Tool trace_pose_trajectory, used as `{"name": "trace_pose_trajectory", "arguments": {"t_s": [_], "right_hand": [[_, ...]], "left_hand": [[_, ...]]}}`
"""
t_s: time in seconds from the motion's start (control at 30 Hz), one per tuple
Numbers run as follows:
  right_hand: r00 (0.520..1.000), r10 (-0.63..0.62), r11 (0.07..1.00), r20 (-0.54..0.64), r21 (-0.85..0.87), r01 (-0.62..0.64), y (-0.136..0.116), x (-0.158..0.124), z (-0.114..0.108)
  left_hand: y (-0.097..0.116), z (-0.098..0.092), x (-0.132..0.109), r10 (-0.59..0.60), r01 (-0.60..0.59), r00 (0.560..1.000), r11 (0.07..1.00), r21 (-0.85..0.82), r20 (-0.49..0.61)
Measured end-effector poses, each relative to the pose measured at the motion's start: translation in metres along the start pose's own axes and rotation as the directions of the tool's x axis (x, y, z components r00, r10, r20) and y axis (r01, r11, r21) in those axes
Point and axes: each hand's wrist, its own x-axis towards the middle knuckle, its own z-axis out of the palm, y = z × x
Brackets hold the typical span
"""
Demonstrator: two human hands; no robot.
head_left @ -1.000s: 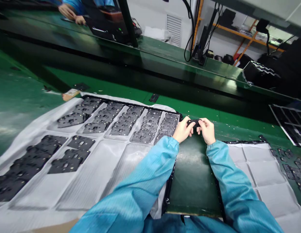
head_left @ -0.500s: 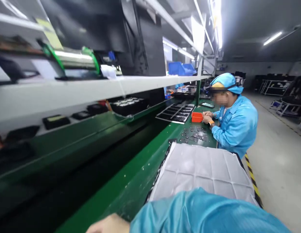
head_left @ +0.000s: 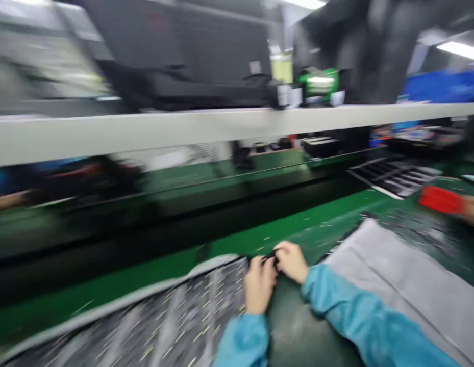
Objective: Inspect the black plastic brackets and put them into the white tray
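My left hand [head_left: 259,283] and my right hand [head_left: 291,261] meet above the green bench, at the upper right corner of a tray of small dark parts [head_left: 183,316]. Between the fingertips of both hands is a small black part [head_left: 274,259], blurred, its exact kind unclear. Both hands are closed on it. The tray holds rows of dark pieces with thin yellowish strips, divided by pale bands. Right of my right forearm lies a tray covered with a white padded sheet [head_left: 397,275].
A white shelf edge [head_left: 206,125] runs across above the bench. At the right, a co-worker's hand [head_left: 473,209] holds a red bin [head_left: 440,199], with scattered dark parts [head_left: 431,232] below. A black-and-white sheet [head_left: 393,176] lies farther back.
The view has swung left and down. Both hands now show together at a small black part; before, only one blurred hand and a sleeve were visible. The tray of parts has come into view.
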Motion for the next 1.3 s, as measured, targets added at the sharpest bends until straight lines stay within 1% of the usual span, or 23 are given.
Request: {"name": "trace_pose_trajectory", "arguments": {"t_s": [0.03,0.07,0.13,0.2,0.27,0.33,0.43,0.5,0.63,0.67,0.83,0.97,1.07,1.17,1.23,1.3], "right_hand": [[0.997,0.013,1.0,0.08,0.017,-0.014,0.002,0.004,-0.002],[0.991,0.021,0.999,0.132,0.028,-0.025,0.007,0.01,-0.002],[0.992,0.007,1.0,0.125,0.007,-0.007,0.02,0.024,0.0],[0.988,-0.004,0.999,0.155,-0.05,0.012,0.033,0.032,0.002],[0.985,-0.023,0.996,0.169,-0.086,0.038,0.042,0.034,0.0],[0.982,-0.03,0.994,0.186,-0.102,0.049,0.047,0.034,-0.002],[0.978,-0.036,0.992,0.206,-0.11,0.059,0.048,0.035,-0.003],[0.983,-0.065,0.99,0.174,-0.115,0.086,0.047,0.037,-0.002],[0.989,-0.143,0.977,0.044,-0.156,0.148,0.047,0.04,0.0],[0.988,-0.152,0.97,0.036,-0.185,0.156,0.048,0.039,0.0],[0.983,-0.167,0.904,0.075,-0.387,0.183,0.044,0.036,-0.003],[0.977,-0.207,0.853,0.055,-0.479,0.208,0.032,0.03,-0.002],[0.966,-0.249,0.838,0.07,-0.484,0.251,0.026,0.026,0.001],[0.952,-0.289,0.818,0.105,-0.49,0.302,0.027,0.028,-0.001],[0.943,-0.313,0.792,0.114,-0.516,0.325,0.033,0.034,-0.006],[0.931,-0.355,0.771,0.08,-0.539,0.34,0.039,0.044,-0.012]], "left_hand": [[-0.01,-0.013,-0.005,-0.043,0.043,0.998,0.999,0.003,-0.035],[-0.018,-0.022,-0.007,-0.063,0.063,0.997,0.998,-0.009,-0.045],[-0.027,-0.031,-0.003,-0.054,0.052,0.998,0.998,-0.046,-0.041],[-0.031,-0.033,0.005,-0.028,0.024,0.998,0.998,-0.056,-0.059],[-0.032,-0.031,0.008,-0.008,0.006,0.998,0.999,-0.042,-0.068],[-0.031,-0.03,0.005,0.002,-0.003,0.998,1.0,-0.018,-0.059],[-0.029,-0.033,0.0,0.013,-0.012,0.999,0.999,0.032,-0.032],[-0.027,-0.036,-0.001,0.032,-0.03,0.999,0.996,0.086,-0.018],[-0.024,-0.04,0.0,0.094,-0.087,0.995,0.968,0.233,-0.018],[-0.023,-0.041,0.0,0.113,-0.103,0.993,0.956,0.274,-0.022],[-0.02,-0.041,-0.002,0.19,-0.164,0.982,0.875,0.456,-0.012],[-0.017,-0.042,-0.004,0.218,-0.197,0.976,0.829,0.524,0.023],[-0.016,-0.042,-0.005,0.223,-0.199,0.975,0.824,0.53,0.02],[-0.017,-0.04,-0.006,0.213,-0.182,0.977,0.848,0.498,-0.006],[-0.019,-0.039,-0.006,0.194,-0.158,0.98,0.886,0.436,-0.038],[-0.022,-0.038,-0.003,0.142,-0.107,0.986,0.943,0.316,-0.089]]}}
